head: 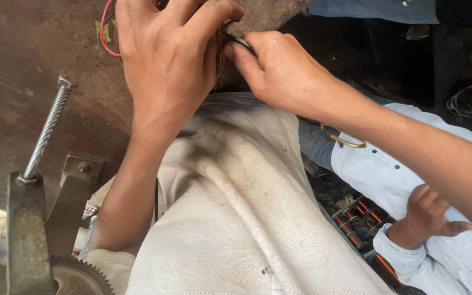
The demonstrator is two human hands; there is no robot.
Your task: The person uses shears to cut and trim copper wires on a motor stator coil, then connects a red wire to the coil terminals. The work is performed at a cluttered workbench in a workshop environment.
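At the desk (pixel 23 49) edge, both hands crowd together: left hand (pixel 165 65) fingers curled on a small part (pixel 220 46), right hand (pixel 285 71) pinching a thin tool (pixel 242 42); red wire (pixel 104 33) beside them.

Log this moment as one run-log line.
left hand: cupped over small part at bench edge | right hand: pinching thin dark tool against it | red wire: behind left hand | co-worker's hand: near copper coils

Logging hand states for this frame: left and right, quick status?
Left hand: curled over a small part at the workbench edge; grip hidden, cannot tell.
Right hand: pinched shut on a thin dark tool.
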